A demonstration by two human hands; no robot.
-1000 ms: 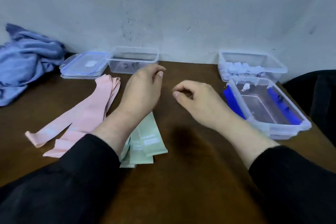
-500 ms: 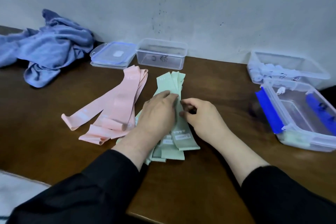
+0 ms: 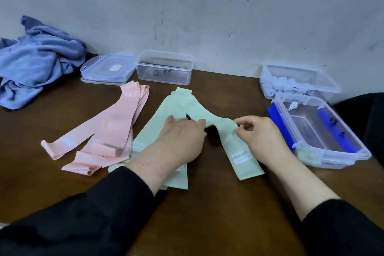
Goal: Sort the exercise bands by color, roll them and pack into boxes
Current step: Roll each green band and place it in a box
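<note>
A stack of mint green bands [image 3: 158, 129] lies mid-table, and my left hand [image 3: 180, 139] rests flat on it with straight fingers. My right hand [image 3: 259, 133] pinches one green band [image 3: 234, 145] that is drawn off to the right, its far end still on the stack. Several pink bands [image 3: 108, 131] lie fanned out to the left. A clear box [image 3: 166, 67] stands at the back wall. At the right, a clear box with blue latches [image 3: 324, 131] holds a green roll at its near corner, and the box behind it [image 3: 299, 81] holds white rolls.
A flat lid [image 3: 108, 68] lies left of the back box. A crumpled blue cloth [image 3: 35, 60] is heaped at the far left. The brown table [image 3: 218, 203] meets a grey wall at the back. A dark object sits at the far right edge.
Both hands came down onto the green stack. My right hand has since pulled one green band sideways to the right while my left stays on the pile.
</note>
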